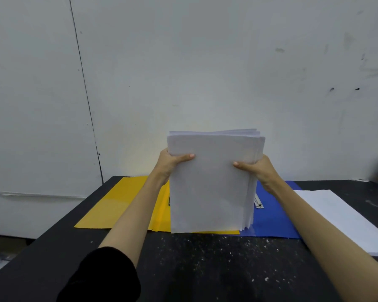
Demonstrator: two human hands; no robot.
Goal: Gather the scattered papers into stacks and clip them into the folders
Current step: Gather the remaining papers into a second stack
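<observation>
1. The left hand (170,162) is gripping the left edge of the paper stack (212,184), thumb lying across the front sheet and fingers curled behind it, out of sight.
2. The right hand (258,168) is gripping the right edge the same way, thumb in front, fingers hidden behind.
3. The paper stack is standing upright between the 2 hands, long axis vertical, its bottom edge appearing to rest on the yellow folder (127,203). Both hands are holding it in its upper half, so neither is nearer.
4. The sheet edges on the right side are fanning slightly. I judge the stack is being squared on its bottom edge and is not yet clipped.
5. The blue folder (271,219) is lying open just to the right of the stack, with its metal clip (258,202) showing beside the stack's right edge. Laying the stack down toward that clip looks like the likely next move.
6. A second paper pile (340,216) is lying flat further right, apart from the blue folder.
7. Everything is sitting on a dark table (205,269) speckled with white flecks, pushed against a pale wall (205,62).
</observation>
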